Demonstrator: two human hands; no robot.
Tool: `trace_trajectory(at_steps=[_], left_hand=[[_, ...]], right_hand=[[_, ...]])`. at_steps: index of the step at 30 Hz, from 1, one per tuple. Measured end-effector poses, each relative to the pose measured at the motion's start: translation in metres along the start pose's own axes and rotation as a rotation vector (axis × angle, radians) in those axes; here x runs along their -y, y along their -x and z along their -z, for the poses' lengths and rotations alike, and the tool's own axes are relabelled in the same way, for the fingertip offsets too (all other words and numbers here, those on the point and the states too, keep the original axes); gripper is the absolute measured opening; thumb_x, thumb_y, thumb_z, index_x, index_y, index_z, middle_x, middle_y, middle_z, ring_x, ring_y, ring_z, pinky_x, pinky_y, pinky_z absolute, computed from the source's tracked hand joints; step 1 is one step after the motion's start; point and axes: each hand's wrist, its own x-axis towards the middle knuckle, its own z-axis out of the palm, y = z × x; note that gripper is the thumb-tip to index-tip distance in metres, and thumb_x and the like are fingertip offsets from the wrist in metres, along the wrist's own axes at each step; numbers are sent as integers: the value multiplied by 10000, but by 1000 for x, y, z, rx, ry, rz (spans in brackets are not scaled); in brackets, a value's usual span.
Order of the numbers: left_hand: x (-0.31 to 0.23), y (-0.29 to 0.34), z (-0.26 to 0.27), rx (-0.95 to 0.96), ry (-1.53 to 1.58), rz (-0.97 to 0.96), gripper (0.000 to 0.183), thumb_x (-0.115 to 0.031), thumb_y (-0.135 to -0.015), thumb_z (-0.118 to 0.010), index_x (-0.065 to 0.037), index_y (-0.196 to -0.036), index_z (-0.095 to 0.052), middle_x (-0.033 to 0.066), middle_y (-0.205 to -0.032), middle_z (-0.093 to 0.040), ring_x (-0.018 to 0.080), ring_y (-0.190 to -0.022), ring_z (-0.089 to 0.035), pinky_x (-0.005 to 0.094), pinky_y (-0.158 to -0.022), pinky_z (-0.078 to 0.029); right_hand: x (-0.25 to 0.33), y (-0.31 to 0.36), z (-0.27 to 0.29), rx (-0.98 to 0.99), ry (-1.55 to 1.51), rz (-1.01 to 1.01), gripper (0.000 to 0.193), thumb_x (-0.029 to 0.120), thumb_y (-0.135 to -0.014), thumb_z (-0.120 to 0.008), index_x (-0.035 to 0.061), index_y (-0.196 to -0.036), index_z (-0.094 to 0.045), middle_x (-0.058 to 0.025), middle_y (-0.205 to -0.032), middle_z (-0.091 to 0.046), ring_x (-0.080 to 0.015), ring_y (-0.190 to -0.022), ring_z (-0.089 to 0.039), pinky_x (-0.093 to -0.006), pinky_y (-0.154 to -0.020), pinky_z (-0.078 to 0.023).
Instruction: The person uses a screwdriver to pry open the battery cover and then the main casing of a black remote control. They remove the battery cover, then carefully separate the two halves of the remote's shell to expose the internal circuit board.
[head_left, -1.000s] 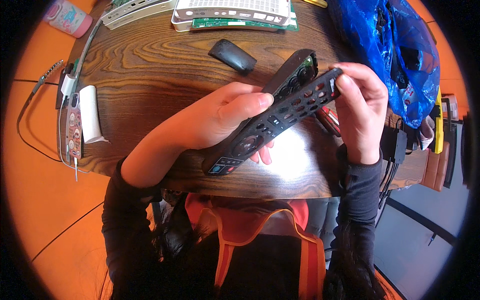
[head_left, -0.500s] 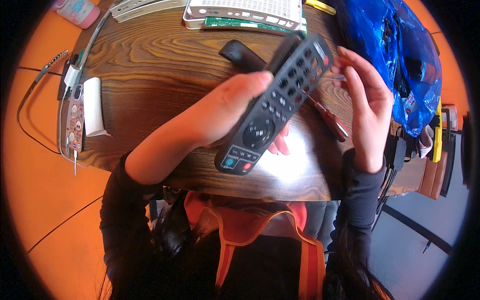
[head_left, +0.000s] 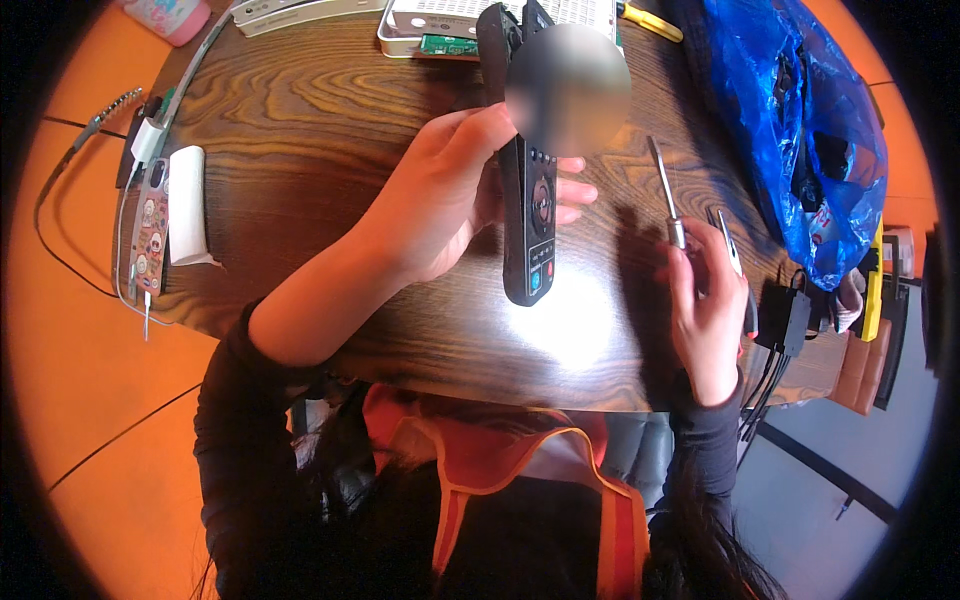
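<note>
My left hand [head_left: 455, 190] is closed round a long black remote control [head_left: 530, 225], thumb on its near side and fingertips showing beyond it. The remote stands turned on its side edge, so its button face shows only narrowly. At its far end a black part [head_left: 497, 45] stands apart from the button side; a blurred round patch hides much of that end. My right hand [head_left: 708, 300] grips a screwdriver [head_left: 662, 180], its metal shaft pointing away and its handle mostly hidden in my fingers. Beside this hand lies a pair of pliers or cutters [head_left: 729, 243], partly covered.
A white vented casing with a green circuit board [head_left: 450, 46] is at the far edge, with a yellow-handled tool [head_left: 652, 20] beside it. A blue plastic bag [head_left: 790, 130] fills the right. At left lie a patterned phone [head_left: 152, 230], a white strip [head_left: 188, 205] and cables.
My right hand has moved down from beside the remote and taken hold of the screwdriver on the table. My left hand has turned the remote onto its edge, more upright.
</note>
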Motion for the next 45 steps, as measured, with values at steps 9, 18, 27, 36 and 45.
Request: trace_trajectory(at_steps=[9, 18, 27, 36, 45], left_hand=[[-1, 0, -2, -138, -179, -71, 405, -299, -892, -583, 32, -1117, -520, 123, -993, -619, 202, -917, -640, 325, -767, -540], [1, 0, 1, -174, -167, -89, 385, -124, -841, -634, 29, -1141, -448, 119, -978, -626, 194, -925, -634, 325, -768, -534], [3, 0, 7, -176, -177, -81, 405, -136, -808, -670, 16, -1105, -440, 138, -976, -621, 279, -976, -639, 407, -775, -548], [3, 0, 7, -192, -176, -78, 373, -72, -802, -648, 7, -1093, -429, 122, -959, -604, 282, -967, -639, 401, -807, -540], [4, 4, 0, -218, -380, -128, 432, 5, -785, -634, 6, -1141, -389, 128, -977, -595, 240, -944, -640, 339, -849, -523]], right_hand=[[36, 18, 26, 326, -471, -303, 438, -23, -806, -580, -3, -1235, -493, -83, -936, -611, -70, -725, -547, -203, -685, -438], [35, 16, 27, 184, -338, 97, 396, -34, -711, -650, -55, -1088, -529, -144, -910, -641, -216, -860, -636, -296, -798, -489], [40, 16, 40, 134, -171, 373, 336, 107, -791, -617, -77, -1071, -598, -197, -848, -655, -220, -619, -661, -286, -617, -526], [43, 16, 32, 131, -186, 320, 295, -8, -708, -666, -53, -999, -659, -134, -794, -655, -190, -634, -630, -268, -570, -511], [82, 6, 56, 296, 356, 627, 399, -31, -611, -649, -11, -1009, -664, -80, -660, -584, -153, -513, -571, -264, -442, -449]])
